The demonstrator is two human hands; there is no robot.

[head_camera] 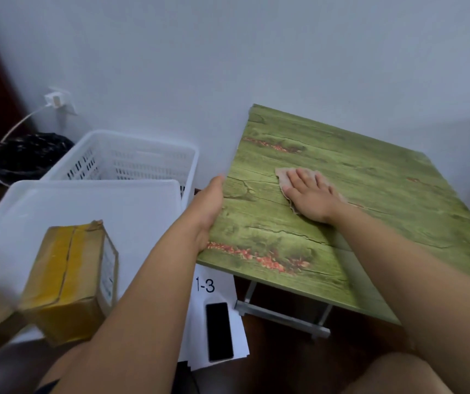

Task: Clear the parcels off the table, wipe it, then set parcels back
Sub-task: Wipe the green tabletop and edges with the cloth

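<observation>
Right of centre, the right hand (pixel 310 196) lies flat, palm down, on a beige cloth (pixel 285 180), fingers straight and slightly spread, pressing it onto the green wood-print table (pixel 370 194); its forearm runs in from the lower right. At mid-frame the left hand (pixel 208 207) grips the table's left edge, its fingers hidden beneath, its arm rising from the bottom centre. One yellow-taped cardboard parcel (pixel 70 280) sits in the lower left on a white tray (pixel 85 206), off the table, before a white basket (pixel 131 160).
</observation>
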